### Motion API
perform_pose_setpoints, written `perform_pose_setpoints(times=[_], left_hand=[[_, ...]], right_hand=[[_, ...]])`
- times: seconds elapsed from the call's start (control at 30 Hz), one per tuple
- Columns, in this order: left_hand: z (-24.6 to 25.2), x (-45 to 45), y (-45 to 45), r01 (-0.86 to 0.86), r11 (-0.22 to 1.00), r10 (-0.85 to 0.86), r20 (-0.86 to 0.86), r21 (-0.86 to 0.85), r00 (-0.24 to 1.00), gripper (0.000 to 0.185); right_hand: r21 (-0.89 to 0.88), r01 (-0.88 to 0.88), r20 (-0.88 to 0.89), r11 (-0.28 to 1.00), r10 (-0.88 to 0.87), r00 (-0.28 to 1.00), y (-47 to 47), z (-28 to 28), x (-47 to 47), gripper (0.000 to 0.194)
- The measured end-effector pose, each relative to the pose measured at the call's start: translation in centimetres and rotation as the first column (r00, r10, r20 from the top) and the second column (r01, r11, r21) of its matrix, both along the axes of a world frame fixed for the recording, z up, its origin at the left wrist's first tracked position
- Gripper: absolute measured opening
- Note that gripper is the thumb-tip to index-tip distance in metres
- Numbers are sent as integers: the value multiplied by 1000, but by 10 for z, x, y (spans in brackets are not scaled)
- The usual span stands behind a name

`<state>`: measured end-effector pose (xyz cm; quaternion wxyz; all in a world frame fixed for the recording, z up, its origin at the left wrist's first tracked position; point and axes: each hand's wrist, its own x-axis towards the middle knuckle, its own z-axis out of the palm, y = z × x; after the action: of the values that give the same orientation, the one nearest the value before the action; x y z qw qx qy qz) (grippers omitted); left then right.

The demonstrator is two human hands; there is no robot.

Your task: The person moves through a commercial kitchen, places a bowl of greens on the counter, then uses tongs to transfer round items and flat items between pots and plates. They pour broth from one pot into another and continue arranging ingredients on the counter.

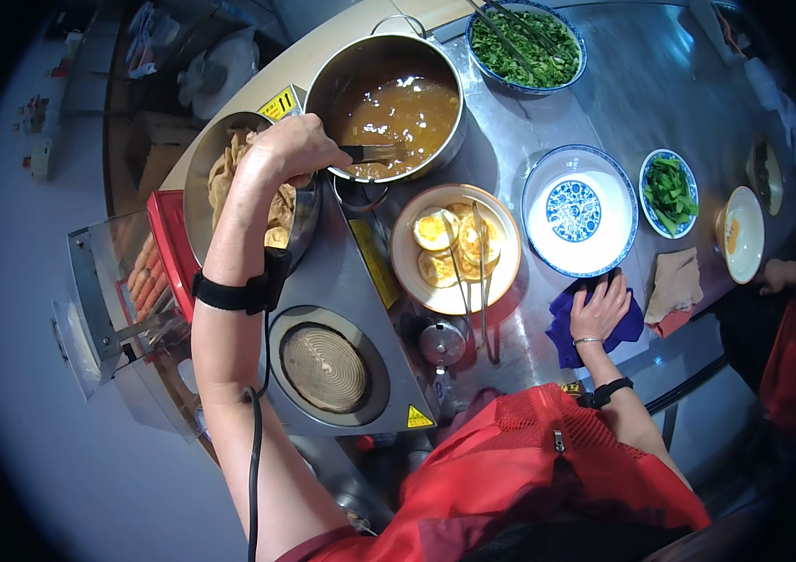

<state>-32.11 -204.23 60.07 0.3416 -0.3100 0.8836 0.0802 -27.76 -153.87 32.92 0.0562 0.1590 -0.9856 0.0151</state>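
In the head view my left hand (300, 149) grips the black handle of a metal utensil (377, 152), whose far end dips into brown broth (398, 112) in a two-handled steel pot (462, 105). A steel bowl of folded, tan sheet-like food (228, 168) lies partly behind my left forearm. My right hand (600, 309) lies flat, fingers spread, on a purple cloth (561, 330) beside an empty blue-rimmed bowl (573, 211). Between the hands, fried eggs (434, 229) and metal tongs (484, 295) rest in an orange-rimmed bowl (405, 281).
Chopped greens (524, 49) with tongs fill a bowl at the back. A small bowl of leafy greens (668, 197), a tan cloth (672, 281) and a cream bowl (741, 235) stand right. A round hotplate (326, 358) is near left. Another person's hand (783, 276) shows far right.
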Motion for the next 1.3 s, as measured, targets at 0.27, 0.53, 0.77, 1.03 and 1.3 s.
perform_pose_setpoints(times=[0.27, 0.53, 0.77, 1.03, 1.3], left_hand=[[-16, 5, -5, -66, 982, 85, -102, 175, 991, 54], [8, 28, -14, 86, 966, -164, -321, -244, 933, 49], [-16, 11, -29, 255, 776, -387, -116, -577, 915, 19], [-75, 8, -6, 255, 630, -676, -356, -734, 646, 13], [-51, 8, 32, 148, 927, -292, -416, -345, 861, 18]], right_hand=[[11, -18, -29, 1000, 18, 999, 0, -1, 1, 50], [22, -11, -19, 1000, 12, 1000, 1, -3, 2, 53], [43, 1, -15, 999, 0, 1000, 4, -6, 2, 53], [114, -13, -60, 993, 20, 998, 13, -22, 4, 51], [92, -11, -53, 996, 16, 998, 12, -23, 3, 54]])
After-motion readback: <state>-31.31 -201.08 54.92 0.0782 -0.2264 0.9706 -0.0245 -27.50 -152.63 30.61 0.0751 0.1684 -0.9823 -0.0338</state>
